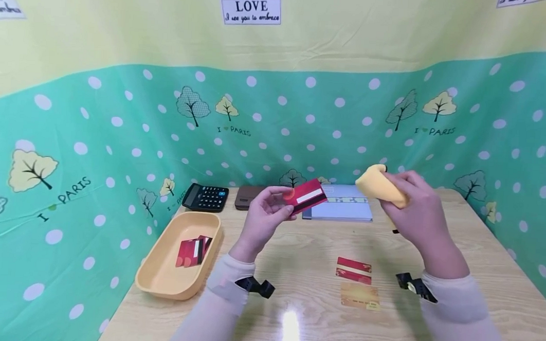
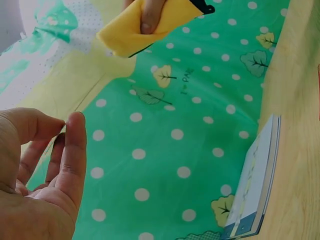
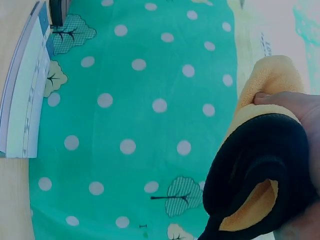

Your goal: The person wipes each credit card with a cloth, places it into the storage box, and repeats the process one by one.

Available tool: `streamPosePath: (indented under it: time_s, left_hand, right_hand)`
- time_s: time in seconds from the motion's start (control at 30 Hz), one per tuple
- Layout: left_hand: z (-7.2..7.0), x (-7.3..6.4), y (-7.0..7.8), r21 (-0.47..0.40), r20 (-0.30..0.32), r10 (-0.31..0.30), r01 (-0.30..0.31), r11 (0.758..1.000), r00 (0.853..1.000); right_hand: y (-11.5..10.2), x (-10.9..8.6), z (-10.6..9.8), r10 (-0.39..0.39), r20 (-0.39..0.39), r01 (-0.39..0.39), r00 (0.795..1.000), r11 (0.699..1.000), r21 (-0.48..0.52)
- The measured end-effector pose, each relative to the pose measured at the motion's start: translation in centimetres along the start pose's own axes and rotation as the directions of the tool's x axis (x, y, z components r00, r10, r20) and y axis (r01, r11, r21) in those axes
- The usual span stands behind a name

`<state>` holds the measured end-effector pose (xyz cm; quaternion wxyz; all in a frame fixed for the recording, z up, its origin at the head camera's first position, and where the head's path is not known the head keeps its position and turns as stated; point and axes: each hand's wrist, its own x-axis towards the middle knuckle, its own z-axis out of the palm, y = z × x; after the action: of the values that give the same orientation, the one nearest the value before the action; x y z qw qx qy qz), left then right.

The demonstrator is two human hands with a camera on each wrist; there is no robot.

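My left hand (image 1: 262, 217) pinches a red card (image 1: 305, 194) with a white strip and a black stripe, raised above the table. In the left wrist view the thumb and fingertips meet, and the card itself barely shows. A folded yellow cloth (image 1: 380, 186) with dark edging is gripped in my right hand (image 1: 417, 206), held up to the right of the card and apart from it. The right wrist view shows the cloth's bunched folds and black border close up. On the table below lie a red card (image 1: 354, 264) with a pale stripe and a gold card (image 1: 360, 295).
An orange-yellow tray (image 1: 156, 270) at the left holds red cards (image 1: 189, 252). Along the back stand a black calculator (image 1: 205, 198), a brown wallet-like item (image 1: 244, 197) and a pale blue notebook (image 1: 345, 210). A green dotted curtain (image 1: 298, 136) borders the wooden table (image 1: 306, 249).
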<state>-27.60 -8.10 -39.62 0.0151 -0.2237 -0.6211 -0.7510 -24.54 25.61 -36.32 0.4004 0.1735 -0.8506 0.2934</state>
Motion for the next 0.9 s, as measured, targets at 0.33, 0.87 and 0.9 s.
streamPosePath:
  time_s: [0.33,0.87,0.9]
  left_hand:
    - [-1.9,-0.7,0.4,0.027,-0.052,0.013,-0.012,1.000,0.999]
    - [-9.7,-4.3,2.1,0.118,-0.246,0.077,-0.049,0.992,0.966]
    - [-10.3,-4.7,2.1,0.130,-0.254,0.072,-0.040,0.991,0.964]
  right_hand:
    - [1.9,0.0,-1.6,0.089,-0.074,-0.087,0.993,0.996,0.027]
    - [3.9,-0.2,-2.6,0.209,-0.095,-0.207,0.973,0.978,0.031]
    - [4.1,-0.3,-2.7,0.213,-0.096,-0.211,0.972,0.977,0.030]
